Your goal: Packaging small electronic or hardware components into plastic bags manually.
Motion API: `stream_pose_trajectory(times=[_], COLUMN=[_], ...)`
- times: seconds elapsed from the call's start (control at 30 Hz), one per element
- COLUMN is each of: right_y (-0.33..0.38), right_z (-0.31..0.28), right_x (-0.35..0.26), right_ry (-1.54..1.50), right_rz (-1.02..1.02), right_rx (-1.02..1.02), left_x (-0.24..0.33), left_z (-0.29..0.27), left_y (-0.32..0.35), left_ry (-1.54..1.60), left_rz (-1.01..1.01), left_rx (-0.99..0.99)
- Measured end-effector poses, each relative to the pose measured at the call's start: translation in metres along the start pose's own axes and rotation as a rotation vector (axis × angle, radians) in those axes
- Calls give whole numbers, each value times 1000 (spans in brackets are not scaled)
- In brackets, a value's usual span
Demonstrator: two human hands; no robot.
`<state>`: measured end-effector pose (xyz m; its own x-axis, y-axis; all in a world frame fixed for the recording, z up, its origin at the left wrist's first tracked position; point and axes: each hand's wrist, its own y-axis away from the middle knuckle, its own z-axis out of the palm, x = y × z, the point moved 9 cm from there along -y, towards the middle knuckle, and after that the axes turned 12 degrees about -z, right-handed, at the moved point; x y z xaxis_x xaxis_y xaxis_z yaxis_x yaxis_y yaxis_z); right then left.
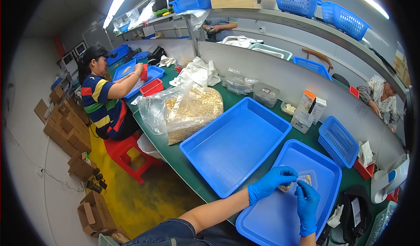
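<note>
Two gloved hands, the left hand (272, 182) and the right hand (308, 204), meet above a small clear plastic box (314, 183) with many tiny gold-coloured pieces (285, 187) in it, standing inside the nearer blue tray (267, 222). The right thumb and finger are nearly closed, pinching, as it seems to me, a small dark piece (299, 183). The left fingers are curled together just beside it; whether they also grip something, I cannot tell. My worry is slipping: glove film is smooth, so the dark piece could escape the pinch and drop among the gold-coloured pieces, where finding it may be slow. Also, a careless wrist so near could tip the box and scatter its contents over the tray.
</note>
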<state>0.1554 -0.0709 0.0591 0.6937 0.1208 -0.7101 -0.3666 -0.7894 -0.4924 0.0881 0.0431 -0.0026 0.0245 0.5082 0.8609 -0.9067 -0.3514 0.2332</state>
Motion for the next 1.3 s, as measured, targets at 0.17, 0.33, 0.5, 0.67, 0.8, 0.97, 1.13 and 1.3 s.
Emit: stream_pose_trajectory(times=[0.17,0.33,0.5,0.67,0.8,0.97,1.13,1.3], right_y=[1,1,0,0,-1,-1,-1,4], right_z=[-1,-2,-3,-4,-5,-5,-4,-7], right_x=[0,-1,-1,-3,-5,-4,0,13], right_ry=[-18,-30,-28,-14,23,46,-28,8], right_rz=[9,10,3,-17,-28,-51,33,86], right_rx=[22,32,34,32,20,42,75,34], left_x=[-2,-2,-2,-2,-3,0,0,-4], left_z=[1,3,3,1,-1,1,3,8], left_y=[0,2,3,2,0,3,6,1], left_ry=[2,47,58,-3,-37,-57,-33,-30], left_rz=[-3,-37,-53,-26,-15,-4,-3,-9], left_rx=[-3,-30,-20,2,18,31,27,4])
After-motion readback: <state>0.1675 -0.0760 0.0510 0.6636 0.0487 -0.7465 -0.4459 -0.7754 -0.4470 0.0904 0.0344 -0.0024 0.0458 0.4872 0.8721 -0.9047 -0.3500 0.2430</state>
